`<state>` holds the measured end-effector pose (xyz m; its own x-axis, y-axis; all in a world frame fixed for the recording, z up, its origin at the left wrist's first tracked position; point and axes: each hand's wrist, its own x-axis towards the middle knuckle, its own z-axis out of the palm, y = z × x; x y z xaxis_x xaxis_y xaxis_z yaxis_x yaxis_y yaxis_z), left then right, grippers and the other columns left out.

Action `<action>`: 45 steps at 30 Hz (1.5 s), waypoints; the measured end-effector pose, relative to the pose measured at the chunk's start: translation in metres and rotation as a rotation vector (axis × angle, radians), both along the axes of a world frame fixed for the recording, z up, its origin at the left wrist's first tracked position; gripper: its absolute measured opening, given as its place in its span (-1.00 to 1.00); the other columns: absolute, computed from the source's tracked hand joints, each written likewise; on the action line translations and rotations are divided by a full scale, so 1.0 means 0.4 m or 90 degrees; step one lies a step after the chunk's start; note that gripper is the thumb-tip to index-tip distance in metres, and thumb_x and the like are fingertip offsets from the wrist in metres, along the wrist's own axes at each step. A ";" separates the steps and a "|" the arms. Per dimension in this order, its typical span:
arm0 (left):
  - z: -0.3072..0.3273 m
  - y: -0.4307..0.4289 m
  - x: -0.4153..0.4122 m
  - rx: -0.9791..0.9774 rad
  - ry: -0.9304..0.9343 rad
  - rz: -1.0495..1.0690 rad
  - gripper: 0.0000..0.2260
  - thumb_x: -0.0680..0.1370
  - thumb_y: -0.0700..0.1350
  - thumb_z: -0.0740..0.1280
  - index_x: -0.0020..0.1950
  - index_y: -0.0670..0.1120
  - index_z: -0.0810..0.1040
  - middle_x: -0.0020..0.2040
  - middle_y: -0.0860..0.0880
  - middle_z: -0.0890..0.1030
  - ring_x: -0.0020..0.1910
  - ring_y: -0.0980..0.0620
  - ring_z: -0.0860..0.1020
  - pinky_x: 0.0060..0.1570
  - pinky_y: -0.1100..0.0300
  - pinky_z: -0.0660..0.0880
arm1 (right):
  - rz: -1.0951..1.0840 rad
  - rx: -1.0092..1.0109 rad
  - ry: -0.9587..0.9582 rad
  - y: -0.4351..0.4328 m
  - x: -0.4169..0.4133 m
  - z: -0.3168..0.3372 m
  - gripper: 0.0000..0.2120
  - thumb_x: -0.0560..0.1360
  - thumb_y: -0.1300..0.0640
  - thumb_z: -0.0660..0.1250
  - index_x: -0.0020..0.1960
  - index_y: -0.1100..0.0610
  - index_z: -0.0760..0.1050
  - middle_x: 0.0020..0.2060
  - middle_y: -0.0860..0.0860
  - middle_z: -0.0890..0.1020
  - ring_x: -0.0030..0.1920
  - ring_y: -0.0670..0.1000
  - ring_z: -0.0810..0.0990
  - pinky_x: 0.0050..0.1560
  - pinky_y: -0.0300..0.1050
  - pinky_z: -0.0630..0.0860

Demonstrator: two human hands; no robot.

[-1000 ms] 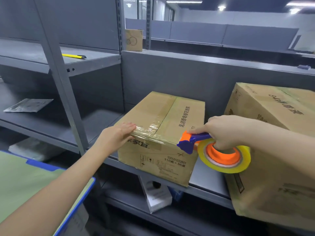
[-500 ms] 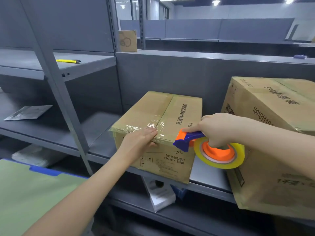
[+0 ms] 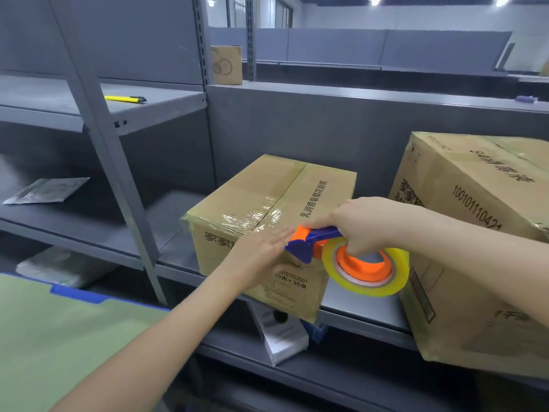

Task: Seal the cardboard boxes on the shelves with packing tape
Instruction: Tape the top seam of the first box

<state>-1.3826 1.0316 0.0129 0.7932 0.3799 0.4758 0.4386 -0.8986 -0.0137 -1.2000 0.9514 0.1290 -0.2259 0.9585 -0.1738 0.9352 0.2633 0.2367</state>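
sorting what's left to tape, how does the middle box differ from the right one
The middle box is smaller and sits flat on the shelf; the right box is bigger and tilted. The left hand presses flat on the middle box, not the right box. Both are brown cardboard.

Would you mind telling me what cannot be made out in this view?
Print on the small box: head view, partly covered by the left hand.
Tape end at the tape dispenser: head view, behind that hand.
The large box: head view, cut off by the right edge.
The white carton: head view, half hidden by the shelf.
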 end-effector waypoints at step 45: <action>0.006 -0.037 0.017 -0.013 0.086 0.108 -0.47 0.54 0.10 0.25 0.43 -0.14 0.32 0.41 -0.07 0.37 0.40 0.01 0.32 0.37 0.24 0.10 | -0.020 -0.172 -0.096 -0.072 0.058 -0.209 -0.41 0.45 0.15 0.25 0.42 -0.17 0.25 0.00 0.03 0.55 -0.05 0.09 0.52 -0.17 -0.12 0.47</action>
